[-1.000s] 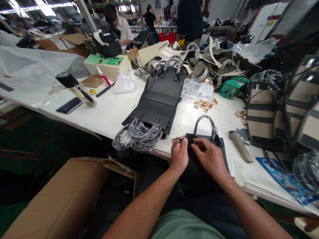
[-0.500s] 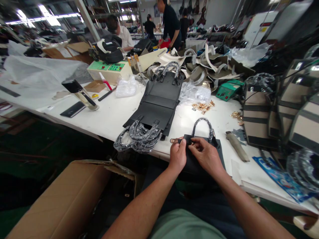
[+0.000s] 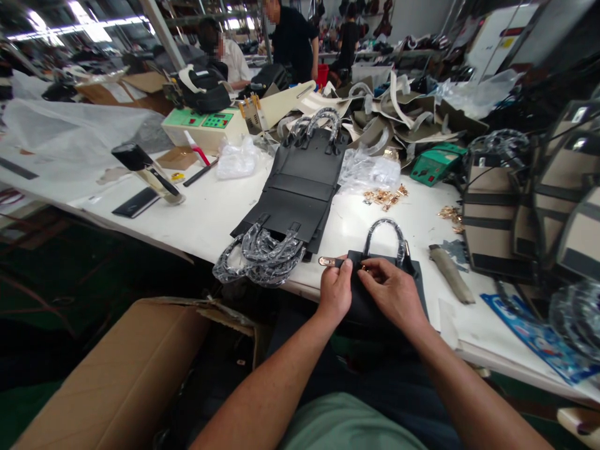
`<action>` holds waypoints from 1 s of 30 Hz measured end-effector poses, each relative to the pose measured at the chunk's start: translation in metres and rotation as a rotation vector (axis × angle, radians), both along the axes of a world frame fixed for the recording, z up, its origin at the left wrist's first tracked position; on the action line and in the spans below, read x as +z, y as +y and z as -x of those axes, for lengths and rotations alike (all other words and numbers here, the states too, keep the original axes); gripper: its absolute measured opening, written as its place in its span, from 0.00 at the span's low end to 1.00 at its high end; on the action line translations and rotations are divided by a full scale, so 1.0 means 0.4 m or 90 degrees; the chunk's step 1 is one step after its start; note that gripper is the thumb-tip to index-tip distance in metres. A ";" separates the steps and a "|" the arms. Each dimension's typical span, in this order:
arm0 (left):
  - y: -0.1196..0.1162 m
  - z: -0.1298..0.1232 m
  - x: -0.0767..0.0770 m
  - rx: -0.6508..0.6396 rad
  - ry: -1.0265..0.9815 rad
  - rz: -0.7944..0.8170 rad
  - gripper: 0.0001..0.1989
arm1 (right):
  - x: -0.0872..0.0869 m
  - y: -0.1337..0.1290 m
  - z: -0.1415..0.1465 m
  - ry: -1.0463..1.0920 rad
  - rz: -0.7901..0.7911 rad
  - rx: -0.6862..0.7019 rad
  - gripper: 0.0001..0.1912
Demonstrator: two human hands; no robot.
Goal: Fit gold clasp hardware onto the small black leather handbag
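Both our hands meet at the near edge of the white table [image 3: 201,215], over a black bag panel [image 3: 375,300] that lies flat with its plastic-wrapped handle [image 3: 384,234] arching away from us. Our left hand [image 3: 335,294] has its fingers curled shut on a short black strap, pinching it so that the gold clasp [image 3: 327,261] at its end juts out to the left. Our right hand [image 3: 394,294] rests on the panel just beside it, thumb and forefinger closed on a small gold piece at the panel's top edge; what that piece is we cannot tell. Just beyond our hands, to the left, a stack of black panels [image 3: 300,194] runs across the table, with wrapped handles [image 3: 260,253] bunched at its near end. Loose gold fittings [image 3: 385,197] lie scattered behind the panel, and a cloth-wrapped tool [image 3: 450,274] sits to the right. A cardboard box [image 3: 122,375] stands open below the table edge.
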State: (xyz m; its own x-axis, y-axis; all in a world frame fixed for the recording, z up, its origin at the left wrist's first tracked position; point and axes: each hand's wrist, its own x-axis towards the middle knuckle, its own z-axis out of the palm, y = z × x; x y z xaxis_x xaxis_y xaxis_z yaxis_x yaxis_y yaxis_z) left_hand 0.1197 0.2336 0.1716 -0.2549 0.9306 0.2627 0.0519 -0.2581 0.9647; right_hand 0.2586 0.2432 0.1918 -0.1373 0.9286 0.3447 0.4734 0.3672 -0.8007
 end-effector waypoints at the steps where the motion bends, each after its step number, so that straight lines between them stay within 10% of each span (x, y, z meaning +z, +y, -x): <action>1: 0.000 0.000 -0.002 0.002 0.001 0.002 0.20 | 0.003 0.001 0.001 0.001 0.008 0.002 0.15; 30: -0.002 0.023 -0.003 -0.042 -0.098 0.050 0.21 | -0.005 0.012 0.031 0.072 0.132 -0.026 0.19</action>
State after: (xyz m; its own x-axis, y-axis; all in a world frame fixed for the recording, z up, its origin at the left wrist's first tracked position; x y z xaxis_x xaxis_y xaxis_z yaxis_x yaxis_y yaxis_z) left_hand 0.1103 0.2328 0.1702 -0.2249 0.9625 0.1515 -0.1127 -0.1802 0.9772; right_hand 0.2462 0.2482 0.1897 -0.0688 0.9852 0.1568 0.3872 0.1713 -0.9059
